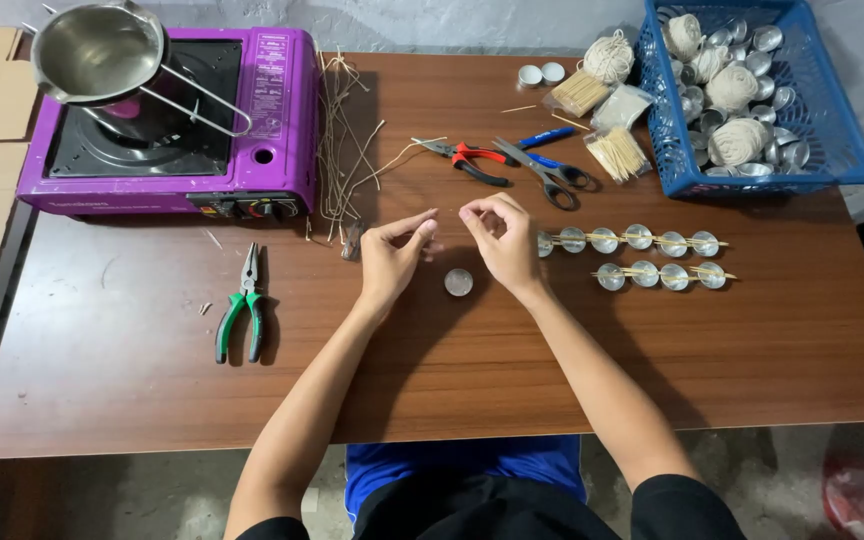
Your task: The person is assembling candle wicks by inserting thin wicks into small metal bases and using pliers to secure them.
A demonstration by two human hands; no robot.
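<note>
Both hands are held mid-table: left hand [392,255] and right hand [500,240], fingers pinched together, on what can't be made out. A small metal cup [459,282] is sat between them; green pliers [243,303] are parked toward the left edge.

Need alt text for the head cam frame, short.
Seen from above, a person's left hand and right hand pinch their fingertips together over a small round metal cup on a wooden table. Around them lie green-handled pliers, scissors, a purple stove and a blue basket.
</note>
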